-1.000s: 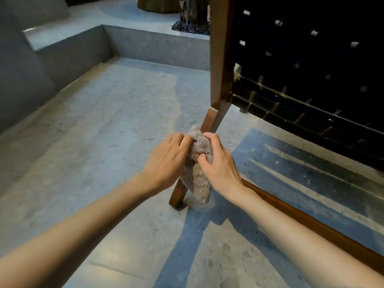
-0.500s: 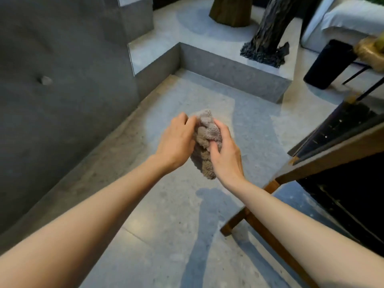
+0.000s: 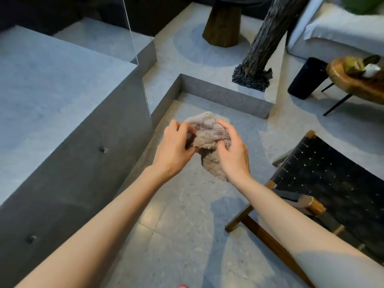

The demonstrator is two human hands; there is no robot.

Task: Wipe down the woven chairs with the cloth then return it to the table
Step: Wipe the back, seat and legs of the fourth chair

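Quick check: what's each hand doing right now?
Left hand: closed, gripping the cloth.
Right hand: closed, gripping the same cloth.

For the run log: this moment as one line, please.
left hand: grips cloth | right hand: grips cloth | cloth: bunched, held above floor | chair: at right, not touched | table: far right

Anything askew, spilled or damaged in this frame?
Nothing stands out. The left hand and right hand hold the bunched cloth above the floor. The woven chair stands at the right with no visible damage, and nothing looks spilled.
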